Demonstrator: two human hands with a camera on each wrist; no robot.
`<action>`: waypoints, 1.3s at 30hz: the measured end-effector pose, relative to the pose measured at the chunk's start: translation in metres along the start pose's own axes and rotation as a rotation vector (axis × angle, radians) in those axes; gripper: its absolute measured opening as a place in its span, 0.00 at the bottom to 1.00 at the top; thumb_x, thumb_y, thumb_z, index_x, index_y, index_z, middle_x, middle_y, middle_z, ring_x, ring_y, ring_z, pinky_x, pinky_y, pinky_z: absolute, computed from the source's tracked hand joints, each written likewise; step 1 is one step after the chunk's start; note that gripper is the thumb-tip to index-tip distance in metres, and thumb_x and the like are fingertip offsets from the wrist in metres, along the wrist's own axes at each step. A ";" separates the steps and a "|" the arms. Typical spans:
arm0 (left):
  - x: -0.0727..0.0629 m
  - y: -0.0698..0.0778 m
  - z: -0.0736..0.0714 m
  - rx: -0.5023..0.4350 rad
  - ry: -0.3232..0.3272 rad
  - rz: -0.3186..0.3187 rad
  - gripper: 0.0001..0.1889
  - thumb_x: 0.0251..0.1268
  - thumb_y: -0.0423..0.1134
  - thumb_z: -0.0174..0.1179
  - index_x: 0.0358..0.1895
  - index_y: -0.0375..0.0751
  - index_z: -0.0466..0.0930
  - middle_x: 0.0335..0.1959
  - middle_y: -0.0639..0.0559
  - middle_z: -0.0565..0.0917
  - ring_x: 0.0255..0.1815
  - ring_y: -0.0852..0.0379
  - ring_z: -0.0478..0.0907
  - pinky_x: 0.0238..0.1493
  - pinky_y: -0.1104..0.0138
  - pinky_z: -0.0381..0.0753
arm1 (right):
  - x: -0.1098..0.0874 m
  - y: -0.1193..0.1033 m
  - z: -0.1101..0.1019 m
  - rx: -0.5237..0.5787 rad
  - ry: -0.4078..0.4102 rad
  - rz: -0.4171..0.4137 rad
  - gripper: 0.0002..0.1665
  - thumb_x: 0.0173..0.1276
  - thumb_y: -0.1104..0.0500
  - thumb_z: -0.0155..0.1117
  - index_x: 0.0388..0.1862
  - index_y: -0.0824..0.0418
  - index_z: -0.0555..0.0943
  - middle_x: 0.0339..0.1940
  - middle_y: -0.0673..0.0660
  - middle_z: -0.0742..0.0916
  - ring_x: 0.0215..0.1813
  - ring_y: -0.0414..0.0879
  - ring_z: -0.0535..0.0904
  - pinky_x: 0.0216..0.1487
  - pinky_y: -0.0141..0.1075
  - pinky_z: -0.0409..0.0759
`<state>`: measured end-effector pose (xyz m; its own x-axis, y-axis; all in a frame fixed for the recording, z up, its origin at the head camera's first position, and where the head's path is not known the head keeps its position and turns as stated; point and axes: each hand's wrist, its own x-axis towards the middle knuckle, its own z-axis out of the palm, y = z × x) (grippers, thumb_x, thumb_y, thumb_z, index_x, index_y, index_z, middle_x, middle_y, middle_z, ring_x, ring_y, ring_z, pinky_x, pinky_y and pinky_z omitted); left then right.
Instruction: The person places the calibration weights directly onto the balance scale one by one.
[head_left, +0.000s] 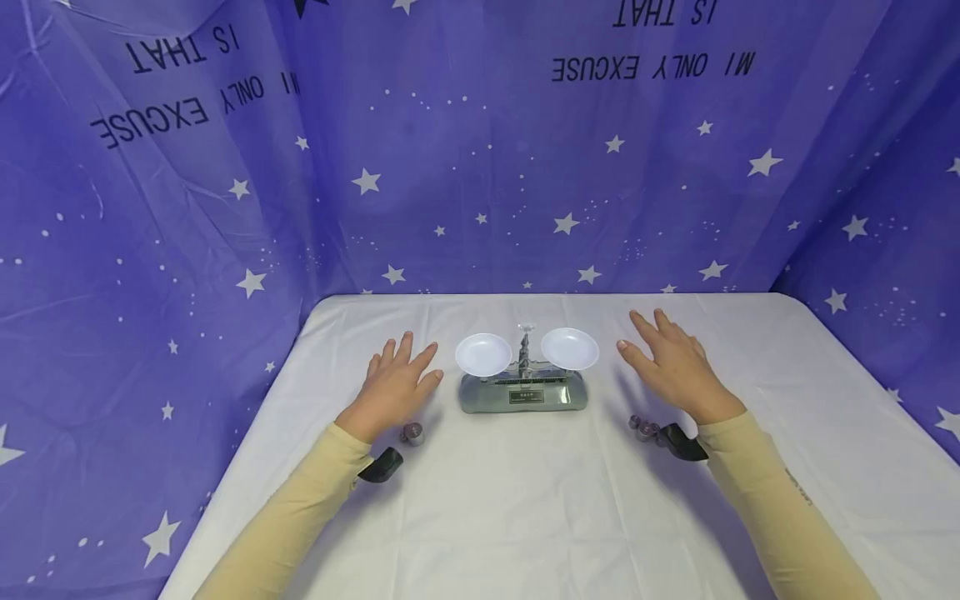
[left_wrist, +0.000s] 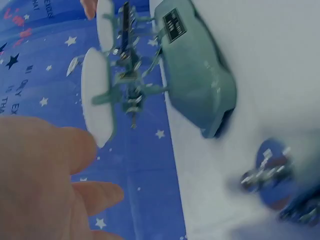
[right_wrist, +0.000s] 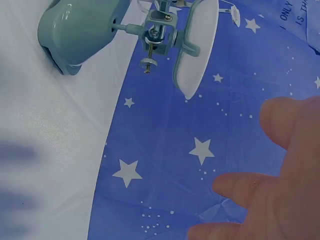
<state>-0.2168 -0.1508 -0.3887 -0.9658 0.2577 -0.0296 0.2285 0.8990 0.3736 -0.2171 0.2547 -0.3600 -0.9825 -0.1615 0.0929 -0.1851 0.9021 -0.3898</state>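
A grey-green balance scale (head_left: 525, 396) with two white pans stands on the table between my hands. Its left pan (head_left: 483, 356) and right pan (head_left: 570, 348) sit at nearly the same height. My left hand (head_left: 397, 387) hovers to the left of the scale, fingers spread and holding nothing. To the scale's right, my right hand (head_left: 671, 367) is held over the table, also empty with fingers apart. Small metal weights (head_left: 412, 433) lie below the left hand, and several more weights (head_left: 647, 430) are near the right wrist. In the left wrist view, the thumb (left_wrist: 80, 150) overlaps the near pan's edge.
A white cloth (head_left: 525, 517) covers the table. Purple-blue curtains (head_left: 480, 150) with stars and lettering enclose the back and both sides. Each wrist wears a dark camera, the left one (head_left: 381, 465) and the right one (head_left: 681, 443), beside the weights in the head view.
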 end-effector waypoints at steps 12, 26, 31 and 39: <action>-0.008 0.012 0.030 0.034 0.031 0.154 0.25 0.74 0.49 0.56 0.69 0.45 0.77 0.79 0.26 0.58 0.78 0.20 0.53 0.74 0.28 0.55 | -0.003 0.005 0.009 0.004 -0.009 -0.009 0.44 0.80 0.37 0.41 0.82 0.64 0.56 0.80 0.80 0.53 0.79 0.79 0.51 0.71 0.80 0.47; 0.006 0.021 0.061 -0.085 0.126 0.454 0.20 0.62 0.30 0.63 0.59 0.38 0.85 0.71 0.27 0.71 0.72 0.28 0.68 0.76 0.40 0.66 | -0.004 0.007 0.018 0.000 -0.020 -0.013 0.43 0.80 0.37 0.41 0.82 0.64 0.57 0.80 0.80 0.55 0.79 0.79 0.53 0.72 0.79 0.49; 0.014 0.024 0.071 -0.107 0.183 0.493 0.20 0.60 0.28 0.64 0.57 0.39 0.86 0.72 0.30 0.72 0.74 0.31 0.68 0.75 0.44 0.68 | -0.005 0.007 0.020 0.003 -0.031 -0.010 0.43 0.80 0.37 0.41 0.82 0.64 0.57 0.80 0.81 0.55 0.79 0.79 0.53 0.71 0.79 0.50; 0.020 0.026 0.077 -0.126 0.205 0.508 0.21 0.57 0.25 0.62 0.56 0.39 0.87 0.68 0.32 0.76 0.70 0.35 0.74 0.71 0.47 0.75 | -0.008 0.008 0.022 0.006 -0.040 0.000 0.43 0.81 0.38 0.41 0.82 0.64 0.56 0.80 0.80 0.55 0.78 0.80 0.54 0.72 0.77 0.54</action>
<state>-0.2207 -0.0948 -0.4506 -0.7454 0.5615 0.3593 0.6666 0.6274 0.4024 -0.2109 0.2541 -0.3843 -0.9824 -0.1778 0.0566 -0.1855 0.8996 -0.3954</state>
